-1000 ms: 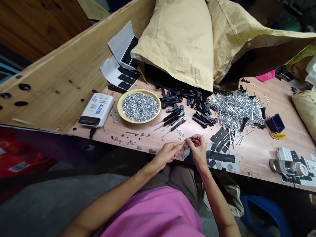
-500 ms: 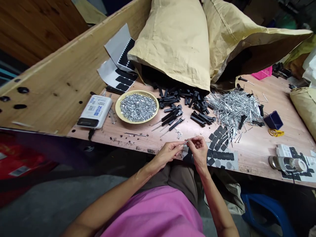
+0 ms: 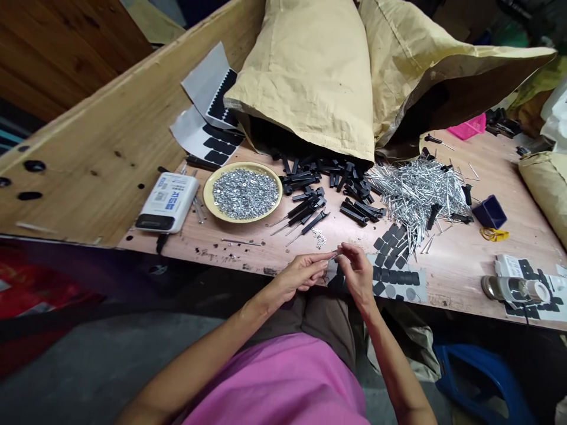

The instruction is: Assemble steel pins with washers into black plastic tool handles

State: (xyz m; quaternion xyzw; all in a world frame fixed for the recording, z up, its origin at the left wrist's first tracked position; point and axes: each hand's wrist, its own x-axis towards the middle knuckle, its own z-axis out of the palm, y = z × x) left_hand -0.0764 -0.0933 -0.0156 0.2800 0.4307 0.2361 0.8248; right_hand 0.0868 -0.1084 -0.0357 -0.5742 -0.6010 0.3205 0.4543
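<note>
My left hand (image 3: 300,275) pinches a thin metal pin (image 3: 333,256) at the table's front edge. My right hand (image 3: 357,273) meets it there, thumb and fingertips closed at the pin's far end; anything small between them is hidden. Just beyond the fingers lie a few small washers (image 3: 318,238). Several black plastic pieces with pins in them (image 3: 305,218) lie behind those, near more loose black pieces (image 3: 354,192). Under and beside my right hand is a backing sheet (image 3: 422,284) with black pads (image 3: 396,275).
A yellow bowl (image 3: 208,203) of washers stands left, beside a white power bank (image 3: 167,202). Loose metal pins (image 3: 420,192) are heaped at right, near a dark blue cup (image 3: 489,211) and a glass jar (image 3: 509,289). Large paper sacks (image 3: 310,77) lie at the back.
The view has shifted slightly. My hands stay together at the pin; the right fingers have moved a little at its end.
</note>
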